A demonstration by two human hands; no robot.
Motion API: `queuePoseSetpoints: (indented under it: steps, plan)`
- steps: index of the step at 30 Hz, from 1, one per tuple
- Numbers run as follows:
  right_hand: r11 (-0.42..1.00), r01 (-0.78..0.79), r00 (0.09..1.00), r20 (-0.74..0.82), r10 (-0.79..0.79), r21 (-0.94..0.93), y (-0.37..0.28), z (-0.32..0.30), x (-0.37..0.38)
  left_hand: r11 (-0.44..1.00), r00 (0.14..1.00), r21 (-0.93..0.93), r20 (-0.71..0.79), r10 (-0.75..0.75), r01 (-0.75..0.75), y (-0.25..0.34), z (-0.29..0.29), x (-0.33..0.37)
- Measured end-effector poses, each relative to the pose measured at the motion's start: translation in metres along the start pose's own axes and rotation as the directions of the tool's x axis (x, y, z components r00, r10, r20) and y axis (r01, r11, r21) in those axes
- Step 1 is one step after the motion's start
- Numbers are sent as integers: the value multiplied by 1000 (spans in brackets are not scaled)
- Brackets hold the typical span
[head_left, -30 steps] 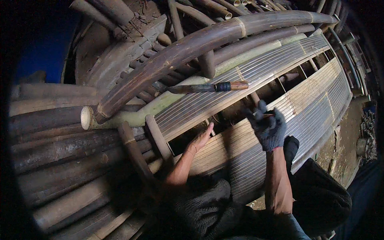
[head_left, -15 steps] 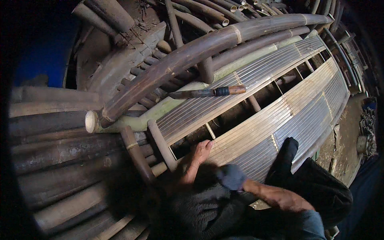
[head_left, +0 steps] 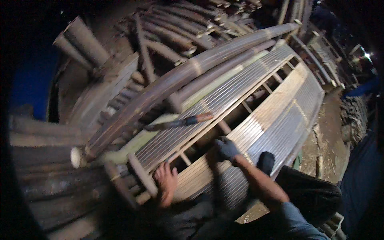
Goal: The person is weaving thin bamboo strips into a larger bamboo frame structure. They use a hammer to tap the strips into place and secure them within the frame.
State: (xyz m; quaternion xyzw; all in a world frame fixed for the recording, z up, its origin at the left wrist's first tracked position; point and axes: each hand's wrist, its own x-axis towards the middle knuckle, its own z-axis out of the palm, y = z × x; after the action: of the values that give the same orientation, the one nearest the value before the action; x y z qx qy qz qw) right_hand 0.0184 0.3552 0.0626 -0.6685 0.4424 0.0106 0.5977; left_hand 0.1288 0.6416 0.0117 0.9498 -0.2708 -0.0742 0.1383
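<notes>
A bamboo bench (head_left: 276, 116) with a slatted seat and a long gap between its slat panels stretches before me. My left hand (head_left: 166, 180), bare, rests with fingers apart on the near-left end of the seat beside the gap. In a grey glove, my right hand (head_left: 228, 149) is closed at the edge of the pale slats (head_left: 250, 130) by the gap; blur hides whether anything is in it. Beyond the gap, a long-bladed knife (head_left: 180, 122) with a wood-and-black handle lies across the dark slats (head_left: 196, 114).
A thick dark bamboo pole (head_left: 176, 78) forms the bench's back rail. Large bamboo poles (head_left: 52, 176) lie at the left, and more cut bamboo (head_left: 172, 36) is piled behind. At the right is a dirt floor (head_left: 330, 144).
My gloved right hand has moved forward from my lap to the slats by the gap. My left hand's fingers have spread. The view has shifted, so the bench appears lower and further left.
</notes>
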Motion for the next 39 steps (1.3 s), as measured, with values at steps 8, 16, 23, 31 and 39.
queuePoseSetpoints:
  steps: [8,16,23,31,39]
  plan:
    - [836,-98,907,-298,299,541,48,52,75,898,995,-433,86,-49,82,-5,24,-4]
    - [989,-71,869,-478,127,133,36,35,37,864,978,-502,197,74,36,-15,18,0]
    - [915,-10,968,-234,-93,-404,36,-8,14,885,985,-465,148,88,-10,-3,34,9]
    - [935,318,940,-76,-333,-159,-116,-151,-42,994,967,-112,256,10,19,43,4,3]
    - [780,585,747,-225,-625,-222,-200,-221,-21,713,972,-701,-157,-173,13,69,1,51]
